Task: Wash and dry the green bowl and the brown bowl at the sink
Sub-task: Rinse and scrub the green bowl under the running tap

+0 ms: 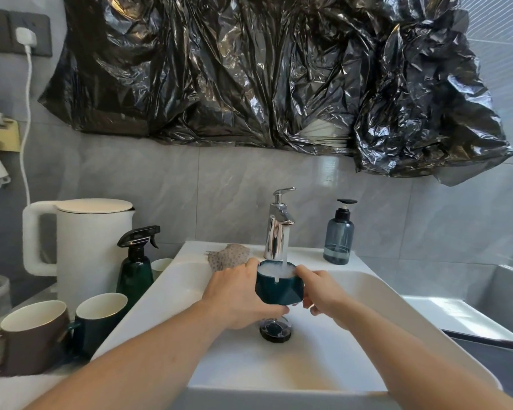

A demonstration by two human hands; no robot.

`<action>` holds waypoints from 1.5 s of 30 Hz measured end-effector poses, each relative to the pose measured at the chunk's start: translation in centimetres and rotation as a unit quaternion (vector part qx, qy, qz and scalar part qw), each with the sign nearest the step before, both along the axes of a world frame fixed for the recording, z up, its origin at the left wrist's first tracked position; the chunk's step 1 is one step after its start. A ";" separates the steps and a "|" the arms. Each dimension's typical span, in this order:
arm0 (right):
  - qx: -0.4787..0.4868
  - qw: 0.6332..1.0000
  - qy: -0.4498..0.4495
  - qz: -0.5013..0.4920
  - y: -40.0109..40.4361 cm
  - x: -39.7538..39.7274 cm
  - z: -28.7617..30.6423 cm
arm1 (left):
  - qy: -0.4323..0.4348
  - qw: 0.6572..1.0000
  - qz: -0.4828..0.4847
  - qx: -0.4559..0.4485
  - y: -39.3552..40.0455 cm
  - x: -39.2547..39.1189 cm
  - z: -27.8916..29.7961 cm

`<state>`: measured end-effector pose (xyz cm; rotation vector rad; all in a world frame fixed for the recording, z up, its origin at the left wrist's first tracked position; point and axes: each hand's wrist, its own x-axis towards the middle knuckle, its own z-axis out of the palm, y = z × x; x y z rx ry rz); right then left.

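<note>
The small dark green bowl (280, 288) hangs over the white sink (353, 294), right under the chrome faucet (277, 226). Running water falls into it and it is full of white froth. My left hand (237, 294) grips its left side, thumb on the rim. My right hand (320, 291) holds its right side with fingers curled around the wall. No brown bowl shows; a brown mug (33, 335) and a green mug (101, 315) stand on the counter at the left.
A speckled cloth (228, 257) lies on the sink's back ledge. A blue soap dispenser (338, 235) stands right of the faucet. A green spray bottle (137, 261) and white kettle (83, 247) crowd the left counter. The black drain plug (275, 329) sits below the bowl.
</note>
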<state>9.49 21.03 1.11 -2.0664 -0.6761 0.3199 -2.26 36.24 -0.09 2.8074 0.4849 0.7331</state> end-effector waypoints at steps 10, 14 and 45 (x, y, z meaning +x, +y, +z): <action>-0.003 1.000 -0.004 -0.005 0.3 0.2 -0.3 | 0.003 0.998 0.025 0.058 0.0 0.4 -0.2; -0.013 1.000 -0.004 -0.003 0.5 0.2 -0.3 | 0.008 0.998 0.032 0.058 0.1 0.5 -0.3; 0.011 0.999 0.040 0.014 0.7 0.8 -0.9 | 0.026 0.998 0.026 0.042 0.3 0.5 -0.6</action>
